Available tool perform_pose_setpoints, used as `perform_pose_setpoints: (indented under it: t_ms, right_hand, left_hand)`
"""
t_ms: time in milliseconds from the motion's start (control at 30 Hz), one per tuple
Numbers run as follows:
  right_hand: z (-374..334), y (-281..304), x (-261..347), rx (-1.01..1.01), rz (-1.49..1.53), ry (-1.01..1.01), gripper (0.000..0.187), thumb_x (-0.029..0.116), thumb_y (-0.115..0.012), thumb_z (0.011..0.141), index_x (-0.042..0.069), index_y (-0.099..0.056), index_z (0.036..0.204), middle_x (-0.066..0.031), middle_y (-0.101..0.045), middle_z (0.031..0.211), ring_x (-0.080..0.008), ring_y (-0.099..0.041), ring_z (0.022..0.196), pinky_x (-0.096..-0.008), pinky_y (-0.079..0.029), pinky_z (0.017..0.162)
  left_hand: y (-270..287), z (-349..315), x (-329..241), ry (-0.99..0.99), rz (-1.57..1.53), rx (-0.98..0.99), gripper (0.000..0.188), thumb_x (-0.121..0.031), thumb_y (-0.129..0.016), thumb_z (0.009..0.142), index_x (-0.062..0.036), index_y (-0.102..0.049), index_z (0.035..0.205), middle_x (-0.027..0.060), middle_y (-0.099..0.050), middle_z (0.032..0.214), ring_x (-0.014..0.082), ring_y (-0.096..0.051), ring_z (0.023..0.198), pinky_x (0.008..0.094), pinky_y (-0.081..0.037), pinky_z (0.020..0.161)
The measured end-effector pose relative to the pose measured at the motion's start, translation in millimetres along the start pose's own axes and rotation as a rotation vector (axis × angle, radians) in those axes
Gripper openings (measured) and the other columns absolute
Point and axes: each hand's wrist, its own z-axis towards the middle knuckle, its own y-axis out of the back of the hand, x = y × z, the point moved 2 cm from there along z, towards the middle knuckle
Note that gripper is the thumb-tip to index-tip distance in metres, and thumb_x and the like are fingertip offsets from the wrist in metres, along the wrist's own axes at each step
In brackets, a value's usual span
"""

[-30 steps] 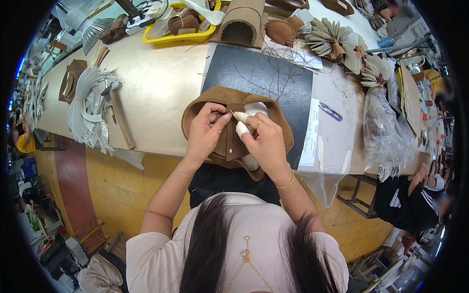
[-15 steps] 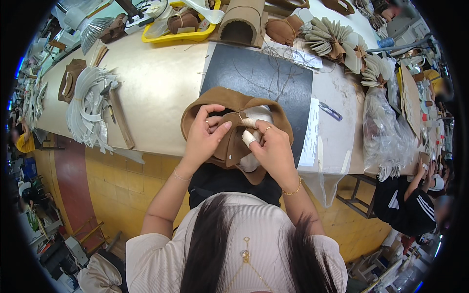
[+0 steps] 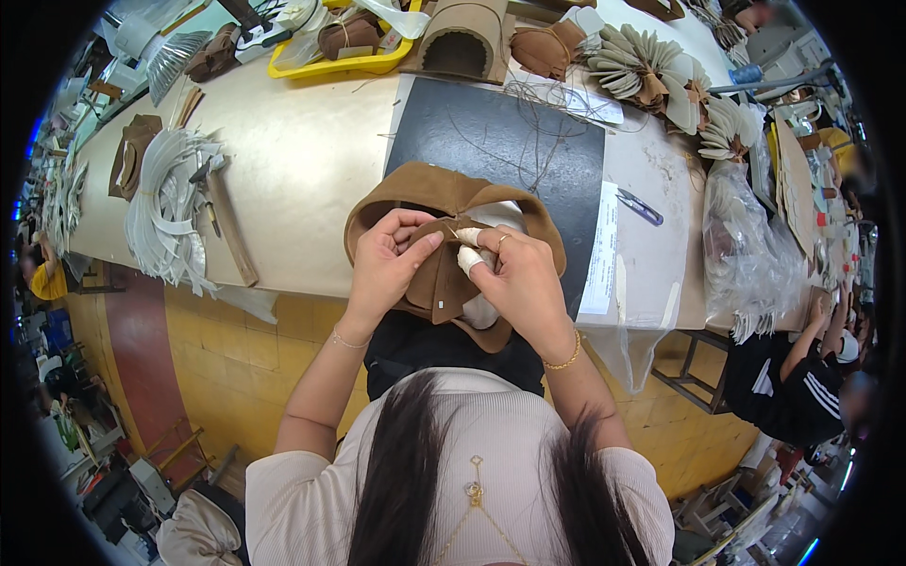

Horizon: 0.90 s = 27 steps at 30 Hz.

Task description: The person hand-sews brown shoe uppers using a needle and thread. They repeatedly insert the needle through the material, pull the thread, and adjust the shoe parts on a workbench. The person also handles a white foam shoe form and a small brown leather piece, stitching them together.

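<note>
Since the last frame, right hand shifted leftward, nearer left hand. Left thumb and forefinger pinch the brown leather-look piece, which overlaps the black mat at the near table edge. Right's taped fingertips nearly meet; hold unclear. Probably fine seam work, calling for steady left pinch.

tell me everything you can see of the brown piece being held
The brown piece looks like matte suede. It is curved, with a broad band looping around its far side; a central panel bears a small white mark, and pale material shows at the right. It overlaps the black mat and juts past the near edge of the table. The left grip holds it near the middle; the right grip is close beside, exact contact unclear.
</note>
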Motion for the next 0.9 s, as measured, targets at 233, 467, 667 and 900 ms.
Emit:
perform_pose_setpoints:
  t_ms: [233, 467, 667, 900]
  right_hand:
    - [1, -3, -1, -0.05, 0.007, 0.037, 0.024, 0.009, -0.068, 0.076, 0.001, -0.069, 0.098, -0.012, -0.058, 0.069, -0.019, -0.052, 0.051, -0.0317, -0.042, 0.051]
    - [-8, -9, -3, -0.051, -0.036, -0.014, 0.022, 0.007, -0.063, 0.077, -0.001, -0.065, 0.097, -0.0154, -0.062, 0.082, -0.0302, -0.06, 0.066, -0.0375, -0.049, 0.063]
    - [-18, -20, -13, -0.255, 0.076, 0.014, 0.019, 0.003, -0.065, 0.077, -0.003, -0.064, 0.095, -0.0088, -0.056, 0.069, -0.0125, -0.047, 0.05, -0.0268, -0.04, 0.049]
    - [-26, -15, -14, -0.317, 0.126, -0.015, 0.02, 0.002, -0.066, 0.075, -0.003, -0.063, 0.095, -0.0093, -0.056, 0.071, -0.0148, -0.05, 0.051, -0.0274, -0.042, 0.05]
  left_hand:
    - [1, 0, 4, -0.049, 0.034, -0.008, 0.016, -0.002, -0.063, 0.088, 0.003, -0.059, 0.103, 0.0057, -0.066, 0.095, 0.0072, -0.061, 0.085, 0.0195, -0.049, 0.075]
    - [-7, -12, -23, -0.125, 0.493, 0.1, 0.017, -0.003, -0.064, 0.086, -0.0009, -0.064, 0.103, 0.0054, -0.066, 0.096, 0.0096, -0.063, 0.081, 0.0216, -0.051, 0.065]
    - [0, 20, -72, -0.977, 1.39, 0.159, 0.025, -0.003, -0.065, 0.08, -0.0036, -0.063, 0.105, 0.0102, -0.064, 0.105, 0.0259, -0.064, 0.086, 0.0361, -0.052, 0.078]
    - [-4, 60, -64, -0.421, 1.224, 0.591, 0.019, -0.009, -0.063, 0.084, -0.0037, -0.064, 0.103, 0.0111, -0.068, 0.099, 0.0262, -0.065, 0.093, 0.0325, -0.05, 0.083]
